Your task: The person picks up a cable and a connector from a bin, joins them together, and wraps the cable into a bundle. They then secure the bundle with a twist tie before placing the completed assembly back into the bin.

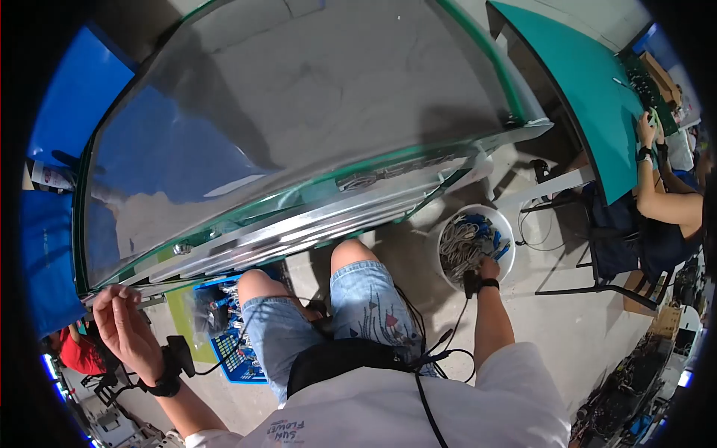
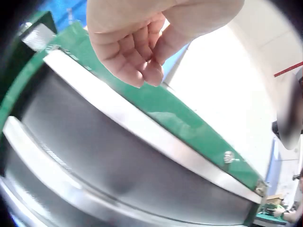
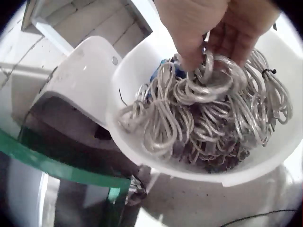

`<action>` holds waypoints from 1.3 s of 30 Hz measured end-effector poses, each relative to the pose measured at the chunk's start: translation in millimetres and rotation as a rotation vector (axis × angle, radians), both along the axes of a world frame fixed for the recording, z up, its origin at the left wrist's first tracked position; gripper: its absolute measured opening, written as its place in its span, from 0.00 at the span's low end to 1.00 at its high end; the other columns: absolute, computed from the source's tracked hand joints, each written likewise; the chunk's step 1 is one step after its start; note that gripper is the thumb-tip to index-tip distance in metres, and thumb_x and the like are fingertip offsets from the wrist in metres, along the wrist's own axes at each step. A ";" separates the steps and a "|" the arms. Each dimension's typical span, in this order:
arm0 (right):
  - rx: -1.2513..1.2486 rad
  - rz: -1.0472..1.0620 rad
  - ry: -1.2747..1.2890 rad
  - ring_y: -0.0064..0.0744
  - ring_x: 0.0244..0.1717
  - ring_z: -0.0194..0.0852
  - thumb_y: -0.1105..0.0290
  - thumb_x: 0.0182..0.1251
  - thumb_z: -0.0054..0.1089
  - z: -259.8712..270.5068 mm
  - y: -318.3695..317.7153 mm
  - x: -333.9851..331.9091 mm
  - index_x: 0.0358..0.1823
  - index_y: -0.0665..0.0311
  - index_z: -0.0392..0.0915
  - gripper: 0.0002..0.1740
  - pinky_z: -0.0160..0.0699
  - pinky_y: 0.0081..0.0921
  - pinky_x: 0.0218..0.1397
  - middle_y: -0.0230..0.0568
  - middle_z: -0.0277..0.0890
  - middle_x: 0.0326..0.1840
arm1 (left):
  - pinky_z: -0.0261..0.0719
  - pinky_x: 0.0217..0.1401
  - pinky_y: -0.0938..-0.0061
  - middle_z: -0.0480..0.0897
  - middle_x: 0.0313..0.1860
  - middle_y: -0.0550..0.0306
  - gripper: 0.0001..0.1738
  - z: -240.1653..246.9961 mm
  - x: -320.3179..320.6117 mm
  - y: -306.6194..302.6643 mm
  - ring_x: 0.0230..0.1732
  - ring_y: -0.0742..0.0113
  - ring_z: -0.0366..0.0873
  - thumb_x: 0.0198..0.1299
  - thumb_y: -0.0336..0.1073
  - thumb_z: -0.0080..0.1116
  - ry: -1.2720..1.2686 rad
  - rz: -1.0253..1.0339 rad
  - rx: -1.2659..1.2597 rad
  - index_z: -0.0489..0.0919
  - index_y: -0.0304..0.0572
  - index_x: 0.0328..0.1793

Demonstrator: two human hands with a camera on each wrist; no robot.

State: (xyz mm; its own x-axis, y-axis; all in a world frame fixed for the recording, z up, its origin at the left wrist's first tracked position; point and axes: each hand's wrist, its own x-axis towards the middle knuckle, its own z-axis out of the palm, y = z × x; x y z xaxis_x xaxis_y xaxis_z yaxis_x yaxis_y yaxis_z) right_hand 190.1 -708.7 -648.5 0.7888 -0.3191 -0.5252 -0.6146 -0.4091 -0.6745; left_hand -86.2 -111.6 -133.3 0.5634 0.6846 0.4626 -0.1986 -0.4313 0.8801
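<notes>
Over the white bucket [image 1: 510,233] at the right, the right hand [image 1: 489,269] reaches in among coiled grey cables [image 1: 457,250]. In the right wrist view that hand [image 3: 218,33] pinches a looped clear-grey cable [image 3: 208,87] on top of the heap, inside the bucket [image 3: 199,176]. The left hand [image 1: 127,328] is raised beside the table's near left corner, holding nothing. Its fingers bend loosely, thumb near the fingertips, above the green table edge in the left wrist view, where the hand [image 2: 142,42] appears close up.
A large table with a glossy clear cover [image 1: 336,82] stands in front, metal rails [image 1: 321,224] along its near side. A blue basket [image 1: 243,366] with cables sits on the floor by the legs. At the right, another person [image 1: 672,201] works at a green table [image 1: 575,82]. Wires hang near the lap.
</notes>
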 end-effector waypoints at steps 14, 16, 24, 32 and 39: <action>0.989 0.557 -0.965 0.27 0.39 0.75 0.68 0.51 0.59 507.0 147.7 2.5 0.59 0.71 0.62 0.33 0.78 0.18 0.32 0.46 0.71 0.48 | 0.78 0.41 0.74 0.79 0.45 0.51 0.16 90.0 120.0 -32.6 0.38 0.69 0.78 0.63 0.33 0.52 0.019 -0.677 -0.187 0.71 0.36 0.55; 0.871 0.746 -0.984 0.31 0.46 0.75 0.73 0.54 0.55 556.9 202.7 0.6 0.56 0.73 0.66 0.26 0.81 0.21 0.37 0.49 0.70 0.55 | 0.79 0.39 0.72 0.76 0.51 0.47 0.22 101.3 133.1 -23.7 0.40 0.65 0.78 0.67 0.42 0.46 0.106 -0.769 -0.279 0.65 0.37 0.62; 0.025 1.634 -1.594 0.38 0.30 0.68 0.83 0.49 0.50 645.9 409.8 12.9 0.43 0.67 0.77 0.18 0.70 0.31 0.34 0.41 0.68 0.29 | 0.81 0.39 0.71 0.74 0.39 0.63 0.19 119.9 174.9 40.5 0.41 0.71 0.77 0.67 0.47 0.46 0.126 -0.778 -0.458 0.71 0.43 0.57; -0.034 1.530 -1.425 0.49 0.50 0.68 0.64 0.50 0.65 643.0 491.0 41.4 0.60 0.64 0.64 0.34 0.71 0.38 0.51 0.47 0.68 0.48 | 0.83 0.43 0.69 0.74 0.35 0.63 0.09 96.5 204.1 99.9 0.38 0.73 0.76 0.65 0.40 0.52 0.109 -0.618 -0.601 0.74 0.43 0.44; -0.038 1.558 -1.528 0.51 0.45 0.71 0.62 0.51 0.65 607.8 539.2 36.2 0.59 0.67 0.63 0.34 0.73 0.40 0.45 0.49 0.71 0.45 | 0.79 0.51 0.71 0.76 0.42 0.60 0.15 85.8 197.2 108.9 0.45 0.70 0.76 0.65 0.41 0.50 0.044 -0.786 -0.619 0.74 0.42 0.53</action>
State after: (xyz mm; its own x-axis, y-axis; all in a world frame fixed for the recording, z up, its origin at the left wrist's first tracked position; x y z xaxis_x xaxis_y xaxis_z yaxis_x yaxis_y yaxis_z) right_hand 226.3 -169.5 -40.7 0.0390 0.8188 0.5727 0.9837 0.0692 -0.1658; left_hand 111.0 -2.7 -47.5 0.9675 0.2233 0.1186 -0.1923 0.3453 0.9186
